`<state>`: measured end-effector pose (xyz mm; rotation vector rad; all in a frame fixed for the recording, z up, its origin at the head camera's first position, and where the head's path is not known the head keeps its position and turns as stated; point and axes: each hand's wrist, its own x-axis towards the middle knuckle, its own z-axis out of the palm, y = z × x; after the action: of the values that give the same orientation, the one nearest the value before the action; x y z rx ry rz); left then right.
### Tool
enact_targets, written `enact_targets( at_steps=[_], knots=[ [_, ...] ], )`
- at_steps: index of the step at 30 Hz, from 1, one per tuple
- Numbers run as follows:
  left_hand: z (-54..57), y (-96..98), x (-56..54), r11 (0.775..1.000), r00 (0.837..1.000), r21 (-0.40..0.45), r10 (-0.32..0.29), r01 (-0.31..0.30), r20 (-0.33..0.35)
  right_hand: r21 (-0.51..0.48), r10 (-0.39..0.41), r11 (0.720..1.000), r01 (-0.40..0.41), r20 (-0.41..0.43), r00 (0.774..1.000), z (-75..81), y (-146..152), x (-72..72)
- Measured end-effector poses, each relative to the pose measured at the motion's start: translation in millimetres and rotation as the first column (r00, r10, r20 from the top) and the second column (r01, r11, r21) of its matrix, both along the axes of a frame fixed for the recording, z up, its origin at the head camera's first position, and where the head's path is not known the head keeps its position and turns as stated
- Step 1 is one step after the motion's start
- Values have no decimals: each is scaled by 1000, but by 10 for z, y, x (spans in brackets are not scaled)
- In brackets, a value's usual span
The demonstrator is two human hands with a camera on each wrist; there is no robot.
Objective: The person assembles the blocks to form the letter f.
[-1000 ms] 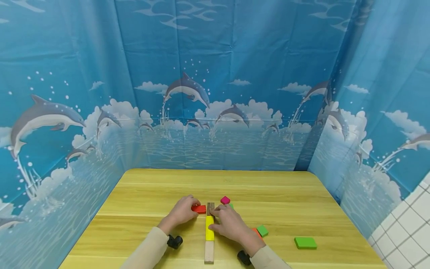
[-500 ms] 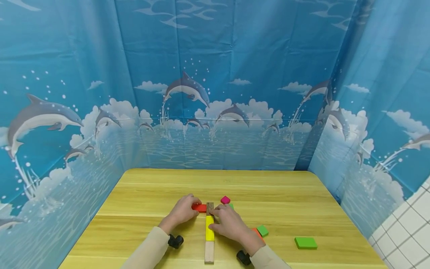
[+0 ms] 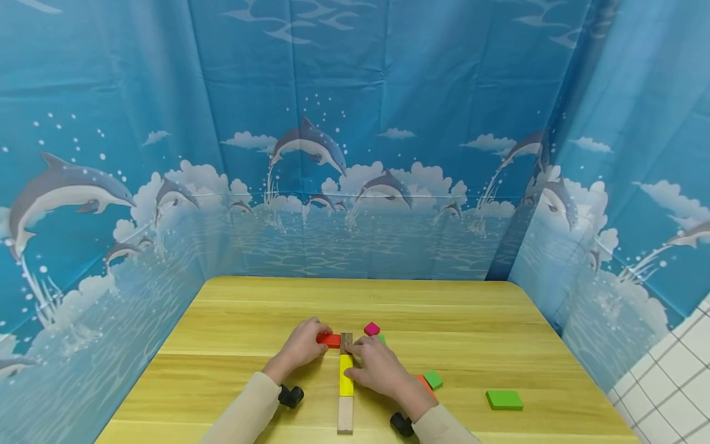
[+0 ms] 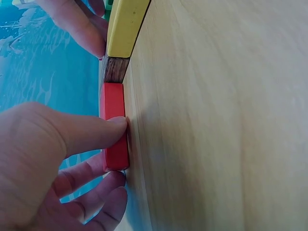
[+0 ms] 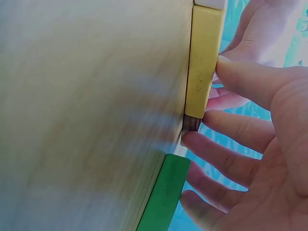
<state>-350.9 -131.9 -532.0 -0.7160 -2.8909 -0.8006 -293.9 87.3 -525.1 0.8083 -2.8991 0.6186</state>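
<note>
A row of flat blocks runs up the middle of the table in the head view: a pale wooden block (image 3: pixel 345 415) nearest, a yellow block (image 3: pixel 346 376), then a dark brown block (image 3: pixel 346 343). My left hand (image 3: pixel 302 345) pinches a red block (image 3: pixel 330 340), thumb on one face and fingers behind. The red block's end meets the left side of the brown one. On the opposite side, my right hand (image 3: pixel 379 367) touches the row with fairly straight fingers; its thumb (image 5: pixel 243 79) rests against the yellow block, its fingertips at the brown block.
Just beyond my right hand lie a magenta block (image 3: pixel 371 328) and a partly hidden green block (image 3: pixel 381 339). A green square block (image 3: pixel 433 379) and an orange block (image 3: pixel 424 383) sit beside my right forearm. Farther right is another green block (image 3: pixel 504 399). A dolphin-print curtain (image 3: pixel 355 246) surrounds the table.
My left hand has slid the red block slightly right and away from me, closing the small gap to the brown block. My right hand has stayed nearly still.
</note>
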Motion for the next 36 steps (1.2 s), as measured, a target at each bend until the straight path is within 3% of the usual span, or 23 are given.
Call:
enact_targets(
  at_steps=[17, 24, 28, 36],
  knots=[
    [-24, 11, 15, 1000, 1000, 4, 8, -8, -5, 7, -14, 1000, 14, 7, 1000, 7, -5, 49],
    [-5, 4, 44, 1000, 1000, 24, 3, -4, 23, -9, -12, 1000, 12, -2, 1000, 15, 11, 46],
    [32, -4, 101, 1000, 1000, 21, 3, -3, 4, -34, -23, 999, 21, -39, 999, 35, 35, 41],
    [79, 20, 328, 1000, 994, -17, -16, 14, -110, -89, -45, 995, 38, -78, 996, 109, 133, 23]
  ],
)
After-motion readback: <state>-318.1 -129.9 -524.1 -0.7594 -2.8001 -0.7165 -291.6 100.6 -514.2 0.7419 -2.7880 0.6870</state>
